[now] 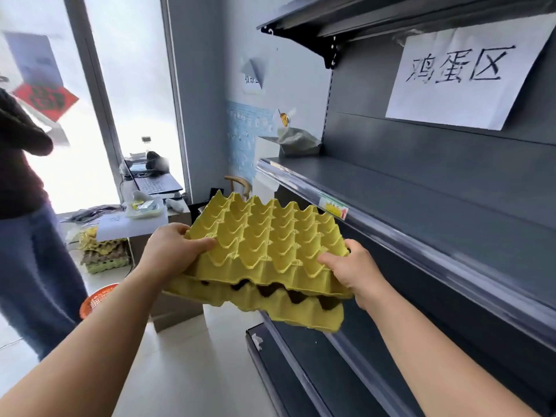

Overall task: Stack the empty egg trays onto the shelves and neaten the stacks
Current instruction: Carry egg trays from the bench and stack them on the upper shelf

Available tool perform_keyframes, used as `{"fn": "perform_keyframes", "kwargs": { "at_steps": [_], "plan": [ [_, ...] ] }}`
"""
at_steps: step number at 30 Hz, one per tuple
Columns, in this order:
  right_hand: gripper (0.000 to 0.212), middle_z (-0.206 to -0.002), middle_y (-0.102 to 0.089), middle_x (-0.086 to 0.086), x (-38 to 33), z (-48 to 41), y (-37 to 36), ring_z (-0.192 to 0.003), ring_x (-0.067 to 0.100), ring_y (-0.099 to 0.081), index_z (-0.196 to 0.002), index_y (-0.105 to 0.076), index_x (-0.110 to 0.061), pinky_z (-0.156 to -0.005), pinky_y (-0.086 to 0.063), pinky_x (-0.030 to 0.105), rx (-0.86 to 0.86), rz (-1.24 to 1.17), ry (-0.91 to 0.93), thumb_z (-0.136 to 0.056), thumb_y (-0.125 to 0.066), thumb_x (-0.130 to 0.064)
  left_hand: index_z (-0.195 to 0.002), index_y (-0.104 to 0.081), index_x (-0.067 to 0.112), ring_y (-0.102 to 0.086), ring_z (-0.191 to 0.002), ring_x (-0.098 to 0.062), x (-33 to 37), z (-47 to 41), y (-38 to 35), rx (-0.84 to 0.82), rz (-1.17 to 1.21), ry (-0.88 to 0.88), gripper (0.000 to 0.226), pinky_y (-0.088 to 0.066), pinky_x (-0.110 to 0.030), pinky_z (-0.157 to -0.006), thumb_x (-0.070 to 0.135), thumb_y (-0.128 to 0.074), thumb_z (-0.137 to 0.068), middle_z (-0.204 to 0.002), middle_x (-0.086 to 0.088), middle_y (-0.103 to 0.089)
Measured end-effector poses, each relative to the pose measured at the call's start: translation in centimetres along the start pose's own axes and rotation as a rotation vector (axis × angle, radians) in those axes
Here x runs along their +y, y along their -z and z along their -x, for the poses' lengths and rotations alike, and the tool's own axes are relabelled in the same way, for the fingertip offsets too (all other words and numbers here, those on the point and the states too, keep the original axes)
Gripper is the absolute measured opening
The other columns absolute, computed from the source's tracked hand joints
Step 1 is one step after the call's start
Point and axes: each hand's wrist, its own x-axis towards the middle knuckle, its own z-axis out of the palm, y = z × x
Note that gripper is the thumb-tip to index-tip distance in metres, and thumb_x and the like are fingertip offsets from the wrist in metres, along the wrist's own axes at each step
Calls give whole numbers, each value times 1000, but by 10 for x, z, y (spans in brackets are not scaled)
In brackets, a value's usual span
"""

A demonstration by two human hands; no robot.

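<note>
I hold two yellow egg trays (270, 242) in the middle of the frame, in the air just in front of the grey shelf (421, 206) that fills the right side. My left hand (171, 251) grips the left edge, thumb curled over the top into the first row of cups. My right hand (352, 272) grips the near right corner the same way, with its fingers out of sight underneath. I take both sides because the pulp is flimsy and the pair would sag or slip apart from one hand.

The trays lie cups up and nearly level. Their wider span runs left to right between my hands, and the far right corner points at the shelf's front lip. The lower tray (301, 311) is not nested: it sits skewed, its corner drooping toward the lower right. I judge it needs squaring once the pair is set down. More trays wait in a stack (103, 254) at the left of the frame.
</note>
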Motion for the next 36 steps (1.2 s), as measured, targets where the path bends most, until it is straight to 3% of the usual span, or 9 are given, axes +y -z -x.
{"fn": "perform_keyframes", "kwargs": {
  "at_steps": [6, 11, 17, 20, 22, 26, 30, 36],
  "plan": [
    [34, -97, -57, -6, -4, -46, -30, -90, 17, -58, -105, -42, -28, -80, -52, 37, -35, 26, -8, -82, -68, -27, -120, -62, 6, -59, -88, -22, -17, -51, -7, 19, 16, 43, 57, -47, -32, -80, 35, -78, -74, -94, -4, -61],
    [32, -97, -59, -5, -20, -85, -65, -89, 16, -59, -104, -47, -27, -78, -53, 36, -17, 37, -10, -81, -69, -27, -123, -60, 5, -61, -92, -24, -36, -111, -4, 0, 16, 50, 62, -49, -36, -84, 37, -79, -73, -106, -9, -66],
    [30, -94, -61, -7, -62, -131, -128, -86, 15, -60, -100, -47, -29, -79, -54, 36, 17, 26, -8, -80, -69, -29, -90, -59, 18, -53, -69, -13, -49, -192, 34, 4, 11, 2, 26, -39, -31, -67, 30, -77, -76, -72, 6, -58],
    [31, -95, -63, -6, -91, -153, -157, -87, 15, -62, -103, -51, -28, -79, -54, 36, 42, 9, 4, -78, -70, -29, -91, -60, 18, -57, -74, -17, -52, -232, 56, 12, 22, -32, 25, -43, -32, -68, 31, -77, -76, -74, 6, -59],
    [32, -96, -64, -6, -108, -167, -166, -87, 15, -62, -103, -51, -29, -78, -54, 35, 77, 2, 22, -78, -71, -28, -91, -59, 20, -61, -82, -22, -50, -258, 65, 3, 50, -53, 28, -50, -36, -78, 33, -77, -75, -81, 1, -62],
    [33, -93, -61, -9, -136, -192, -162, -85, 13, -60, -104, -51, -27, -71, -52, 31, 161, -6, 59, -78, -71, -27, -97, -64, 16, -64, -88, -23, -31, -305, 63, -44, 99, -108, 36, -52, -40, -86, 40, -77, -74, -94, -4, -67],
    [35, -87, -55, -14, -155, -216, -143, -78, 5, -54, -101, -45, -28, -63, -46, 24, 238, 7, 81, -80, -72, -27, -70, -59, 24, -62, -76, -18, 3, -342, 47, -86, 113, -170, 23, -51, -34, -73, 37, -77, -74, -76, 1, -65],
    [34, -80, -43, -17, -171, -255, -96, -70, 0, -43, -105, -42, -28, -56, -36, 21, 346, 65, 88, -84, -69, -29, -81, -71, 7, -67, -74, -26, 54, -391, 6, -134, 148, -242, 37, -54, -39, -70, 40, -79, -68, -77, -11, -71]
  ]
}}
